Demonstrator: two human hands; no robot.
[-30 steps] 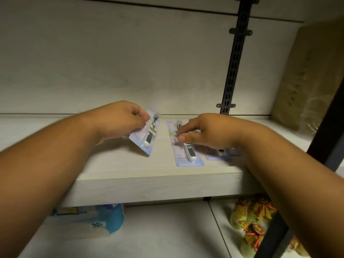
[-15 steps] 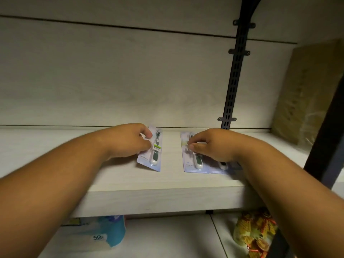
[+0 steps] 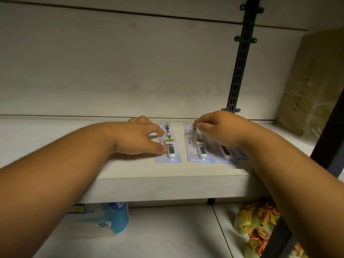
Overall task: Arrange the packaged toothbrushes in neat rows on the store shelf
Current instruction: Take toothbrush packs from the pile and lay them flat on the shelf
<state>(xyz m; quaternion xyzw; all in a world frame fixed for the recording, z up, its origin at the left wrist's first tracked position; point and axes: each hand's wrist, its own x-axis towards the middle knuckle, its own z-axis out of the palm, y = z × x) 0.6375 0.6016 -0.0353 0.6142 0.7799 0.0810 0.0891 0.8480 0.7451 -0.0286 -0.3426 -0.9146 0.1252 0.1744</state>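
The pale wood-grain shelf (image 3: 130,170) carries three toothbrush packs lying flat near its front edge, long sides running front to back. The left pack (image 3: 172,146) lies alone, a gap apart from the middle pack (image 3: 197,149). The right pack (image 3: 226,154) lies against the middle one, touching or overlapping. A brown wrapped bundle (image 3: 307,90) stands at the far right.

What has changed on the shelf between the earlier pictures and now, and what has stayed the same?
The left hand lowered the left toothbrush pack, earlier lifted and tilted, until it lies flat and straight on the shelf, a gap apart from the middle pack; its fingertips still touch the pack's left edge. The right hand stays on the middle pack, fingertips near its top.
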